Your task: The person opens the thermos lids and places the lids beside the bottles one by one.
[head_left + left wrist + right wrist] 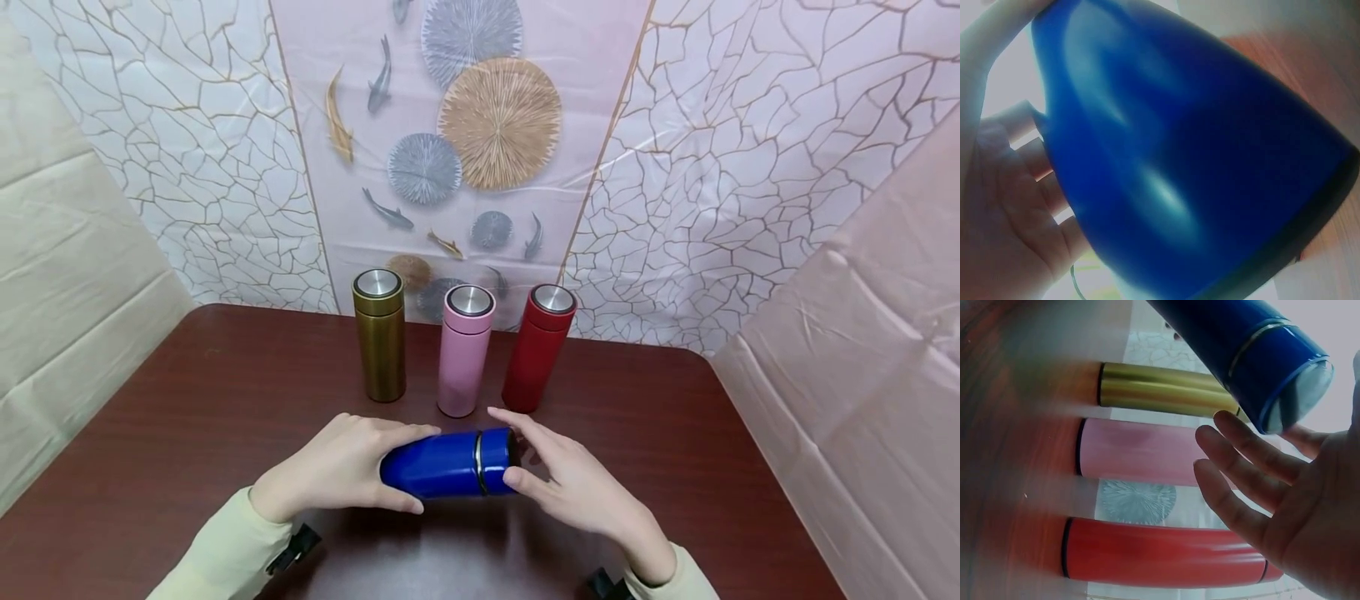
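Observation:
A glossy blue thermos flask (442, 467) lies on its side above the table, its lid end pointing right. My left hand (348, 462) grips it at the base end, thumb on the near side and fingers on the far side. In the left wrist view the blue body (1147, 137) fills most of the picture, with the dark base rim at lower right. Around the lid end, my right hand (573, 475) is spread with fingers extended. The right wrist view shows the lid's silver top (1300, 397) beside that palm; whether the thumb touches the lid, I cannot tell.
Behind the hands stand a gold flask (384, 350), a pink flask (462, 358) and a red flask (536, 354), all upright with silver-topped lids. They stand on a dark reddish-brown table (225, 392). A patterned cloth (495, 125) hangs behind it, with plain cloth at both sides.

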Motion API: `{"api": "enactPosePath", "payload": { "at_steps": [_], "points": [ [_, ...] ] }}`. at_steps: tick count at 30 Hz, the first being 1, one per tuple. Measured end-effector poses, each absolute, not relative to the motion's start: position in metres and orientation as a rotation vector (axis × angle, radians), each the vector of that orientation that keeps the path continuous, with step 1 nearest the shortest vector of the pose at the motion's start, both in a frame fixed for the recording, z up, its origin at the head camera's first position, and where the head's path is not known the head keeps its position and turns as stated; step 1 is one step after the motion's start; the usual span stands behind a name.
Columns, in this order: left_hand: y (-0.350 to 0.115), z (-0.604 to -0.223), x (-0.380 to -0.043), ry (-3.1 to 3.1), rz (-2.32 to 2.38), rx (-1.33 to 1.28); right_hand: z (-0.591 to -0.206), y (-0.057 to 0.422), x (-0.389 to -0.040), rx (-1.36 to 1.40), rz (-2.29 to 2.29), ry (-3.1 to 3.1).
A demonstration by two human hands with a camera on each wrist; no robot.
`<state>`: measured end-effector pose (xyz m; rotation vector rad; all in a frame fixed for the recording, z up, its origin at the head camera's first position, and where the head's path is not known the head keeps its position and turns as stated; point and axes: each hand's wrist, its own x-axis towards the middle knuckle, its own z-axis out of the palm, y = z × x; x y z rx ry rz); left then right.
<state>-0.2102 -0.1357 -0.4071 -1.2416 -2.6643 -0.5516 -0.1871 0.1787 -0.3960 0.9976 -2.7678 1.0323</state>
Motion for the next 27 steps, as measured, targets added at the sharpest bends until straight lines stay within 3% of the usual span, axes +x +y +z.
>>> {"api": "enactPosePath", "payload": {
  "at_steps": [27],
  "points": [
    [-0.1339, -0.4081, -0.2113, -2.662, -0.5, -1.252, -0.3931, 0.1773, -0.184, 0.974, 1.096, -2.824]
  ]
}}
